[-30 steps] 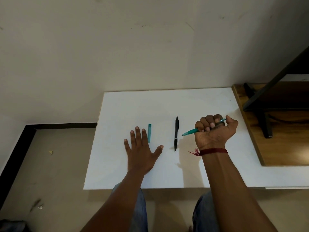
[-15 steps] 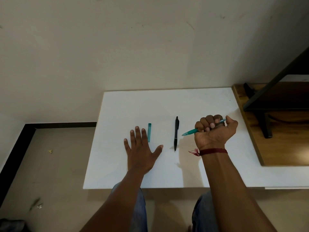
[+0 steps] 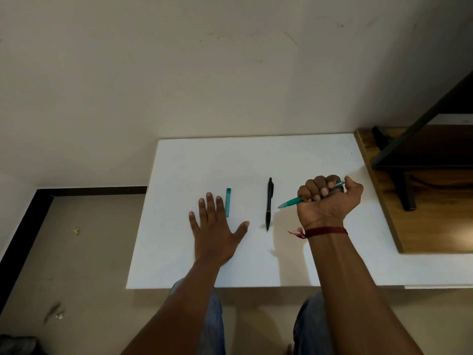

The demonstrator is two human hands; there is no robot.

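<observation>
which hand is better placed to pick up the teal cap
Left. The left hand lies flat and free beside the teal cap; the right hand is fisted round the teal pen, beyond the black pen.

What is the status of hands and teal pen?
Right hand fisted round slim teal plastic pen, tip left. Left hand flat on white table. Slim black plastic pen lies between them, untouched.

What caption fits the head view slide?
Right hand grips teal pen; left hand flat on white table beside teal cap; black pen lies between.
</observation>
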